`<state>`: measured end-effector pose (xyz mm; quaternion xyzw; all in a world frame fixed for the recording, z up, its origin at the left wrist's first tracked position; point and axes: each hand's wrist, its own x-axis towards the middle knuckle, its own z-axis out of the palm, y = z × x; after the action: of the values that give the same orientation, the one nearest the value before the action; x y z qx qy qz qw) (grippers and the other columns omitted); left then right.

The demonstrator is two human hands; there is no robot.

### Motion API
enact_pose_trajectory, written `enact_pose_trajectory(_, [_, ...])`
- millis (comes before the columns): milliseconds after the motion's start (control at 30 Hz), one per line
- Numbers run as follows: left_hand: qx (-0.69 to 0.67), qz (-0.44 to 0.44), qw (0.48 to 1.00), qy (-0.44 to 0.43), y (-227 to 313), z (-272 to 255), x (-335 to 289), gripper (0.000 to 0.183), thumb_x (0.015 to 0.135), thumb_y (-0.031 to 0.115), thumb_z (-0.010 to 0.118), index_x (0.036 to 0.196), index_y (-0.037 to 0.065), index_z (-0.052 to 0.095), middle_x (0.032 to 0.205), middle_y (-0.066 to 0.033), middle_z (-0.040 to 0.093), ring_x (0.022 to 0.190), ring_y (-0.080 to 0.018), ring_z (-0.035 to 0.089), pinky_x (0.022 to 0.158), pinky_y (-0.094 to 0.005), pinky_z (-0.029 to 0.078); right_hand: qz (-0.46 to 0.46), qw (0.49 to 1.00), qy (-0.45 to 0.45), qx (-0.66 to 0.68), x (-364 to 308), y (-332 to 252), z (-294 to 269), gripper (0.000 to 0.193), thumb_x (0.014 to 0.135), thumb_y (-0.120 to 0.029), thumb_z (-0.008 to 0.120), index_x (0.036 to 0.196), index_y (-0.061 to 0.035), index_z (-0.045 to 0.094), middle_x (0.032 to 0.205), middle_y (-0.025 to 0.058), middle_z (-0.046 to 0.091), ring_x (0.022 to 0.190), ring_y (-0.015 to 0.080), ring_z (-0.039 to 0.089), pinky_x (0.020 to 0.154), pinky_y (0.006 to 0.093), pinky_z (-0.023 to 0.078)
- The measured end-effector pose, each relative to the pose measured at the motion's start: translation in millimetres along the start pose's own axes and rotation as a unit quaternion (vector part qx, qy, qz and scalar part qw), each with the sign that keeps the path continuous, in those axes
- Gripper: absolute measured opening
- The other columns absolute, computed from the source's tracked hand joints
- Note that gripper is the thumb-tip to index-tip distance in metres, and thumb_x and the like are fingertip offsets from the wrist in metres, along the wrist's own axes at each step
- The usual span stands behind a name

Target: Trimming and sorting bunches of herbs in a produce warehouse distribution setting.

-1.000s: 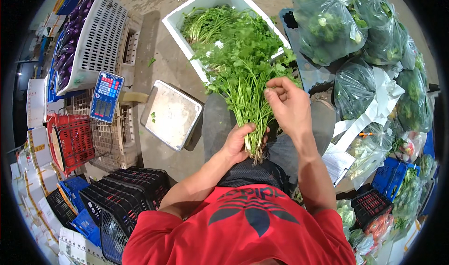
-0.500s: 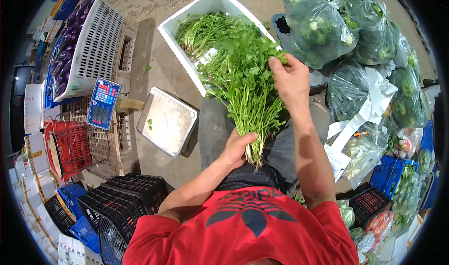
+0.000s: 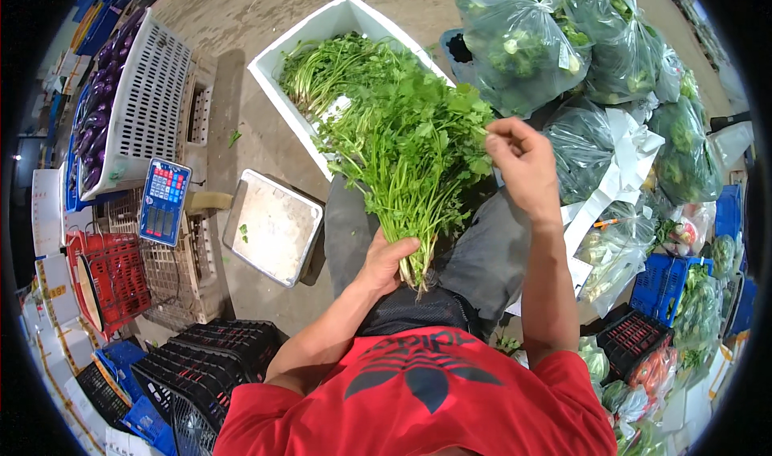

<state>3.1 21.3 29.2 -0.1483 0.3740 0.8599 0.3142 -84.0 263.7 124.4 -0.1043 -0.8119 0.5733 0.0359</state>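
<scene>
A thick bunch of coriander, with long pale stems and thin roots, lies over my lap with its leaves away from me. My left hand is closed round the stems just above the roots. At the right edge of the leaves is my right hand, its fingers curled into a pinch; whatever lies between the fingertips is too small to make out. Beyond the bunch, a white foam box holds more of the same greens, and the held leaves partly cover it.
To the left stand a weighing scale's platform, its blue keypad display and a white crate of eggplants. Black crates and a red basket sit nearer. Bagged vegetables crowd the right side.
My right hand has drawn slightly right and nearer me, from the leaf tips to the leaves' outer edge. The left hand keeps its hold on the stems. The whole view has shifted a little.
</scene>
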Motion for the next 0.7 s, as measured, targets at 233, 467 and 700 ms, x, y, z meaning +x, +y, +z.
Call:
enact_pose_trajectory(233, [0.046,0.003,0.999,0.011,9,-7,1,0.059,0.08,0.008,0.072,0.134,0.003,0.047,0.102,-0.015,0.066,0.079,-0.0258,0.068,0.062,-0.0374,0.059,-0.242,0.959,0.084,-0.118,-2,-69,-14,0.028,0.087,-0.011,0.069,0.114,-0.0024,0.067,0.092,0.0093,0.067,0.092,0.0265,0.064,0.085,0.0355,0.051])
enact_pose_trajectory(467, [0.083,0.015,0.996,-0.027,11,-6,2,0.065,0.077,0.008,0.072,0.136,0.003,0.045,0.103,-0.0151,0.066,0.079,-0.0258,0.068,0.063,-0.0375,0.059,-0.249,0.94,0.042,-0.228,31,-72,-18,0.024,0.086,-0.02,0.069,0.102,-0.0027,0.072,0.097,0.0153,0.071,0.096,0.0345,0.066,0.089,0.0436,0.051])
enact_pose_trajectory(700, [0.083,0.009,0.996,-0.023,15,-3,-3,0.064,0.078,0.008,0.072,0.136,0.002,0.045,0.104,-0.0157,0.066,0.08,-0.026,0.068,0.065,-0.0376,0.058,-0.325,0.839,-0.072,-0.431,42,-67,-14,0.013,0.082,-0.015,0.066,0.088,-0.0032,0.068,0.087,0.0128,0.068,0.088,0.0346,0.064,0.081,0.0474,0.047])
